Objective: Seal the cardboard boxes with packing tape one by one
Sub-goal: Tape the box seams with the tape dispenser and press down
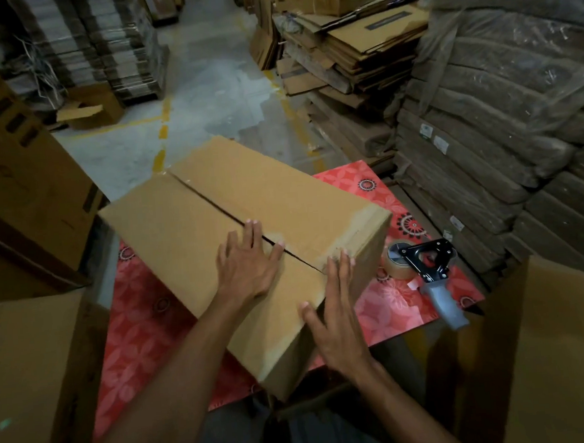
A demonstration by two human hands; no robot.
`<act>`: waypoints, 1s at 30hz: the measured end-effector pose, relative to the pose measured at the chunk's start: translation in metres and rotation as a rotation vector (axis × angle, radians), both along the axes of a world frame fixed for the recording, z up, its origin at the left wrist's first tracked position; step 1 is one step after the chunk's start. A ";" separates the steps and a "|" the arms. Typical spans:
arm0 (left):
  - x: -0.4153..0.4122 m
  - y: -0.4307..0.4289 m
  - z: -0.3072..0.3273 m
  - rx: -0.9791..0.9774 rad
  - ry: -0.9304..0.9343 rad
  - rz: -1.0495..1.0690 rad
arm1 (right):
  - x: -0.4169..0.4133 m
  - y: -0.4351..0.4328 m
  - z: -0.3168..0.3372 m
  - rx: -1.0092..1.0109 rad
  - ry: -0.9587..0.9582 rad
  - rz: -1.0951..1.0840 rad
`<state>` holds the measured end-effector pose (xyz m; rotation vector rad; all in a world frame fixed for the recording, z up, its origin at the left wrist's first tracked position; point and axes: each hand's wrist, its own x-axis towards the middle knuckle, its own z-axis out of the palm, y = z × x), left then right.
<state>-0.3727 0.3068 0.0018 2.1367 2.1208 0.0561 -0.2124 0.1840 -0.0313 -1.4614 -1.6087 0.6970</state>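
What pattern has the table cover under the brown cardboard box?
Red table cover with pale flowers; head view.

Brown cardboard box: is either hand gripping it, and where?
Neither holds it: the left hand lies flat atop the brown cardboard box, the right hand flat at its near corner.

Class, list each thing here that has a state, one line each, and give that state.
Box: flaps folded down, centre seam gaping.
Tape dispenser: lying on the table, unheld.
Left hand: open, flat on the box top.
Right hand: open, flat on the box's near corner.
Small box on the floor: flap open.
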 end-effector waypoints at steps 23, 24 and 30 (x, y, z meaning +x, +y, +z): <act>0.061 0.020 0.007 -0.026 -0.009 -0.498 | 0.086 0.121 0.029 -0.240 0.179 0.089; 0.068 0.024 0.007 -0.039 -0.030 -0.463 | 0.092 0.129 0.029 -0.254 0.166 0.116; 0.104 0.036 0.005 -0.034 -0.145 -0.261 | 0.119 0.182 0.044 -0.325 -0.062 0.181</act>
